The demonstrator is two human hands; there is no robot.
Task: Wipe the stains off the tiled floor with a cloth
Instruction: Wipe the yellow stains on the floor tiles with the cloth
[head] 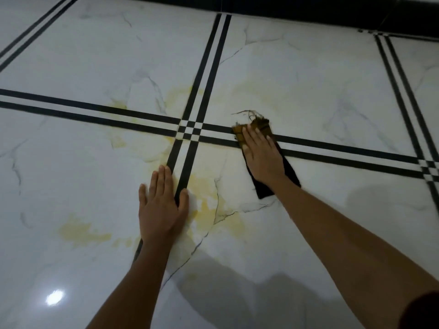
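The white marble-patterned tiled floor [308,91] has double black lines between its tiles. Yellow stains [83,231] spread around the crossing of the lines, on several tiles. My right hand [261,155] presses flat on a dark cloth [263,189] with a frayed brown-yellow far end [260,123], lying across the horizontal black lines right of the crossing. My left hand [161,207] rests flat on the floor with straight fingers, over a black line below the crossing, beside a yellow patch [206,203].
A black skirting band [308,10] runs along the far edge of the floor. A light glare [55,297] shows on the near left tile. Shadows of my arms fall on the near tiles.
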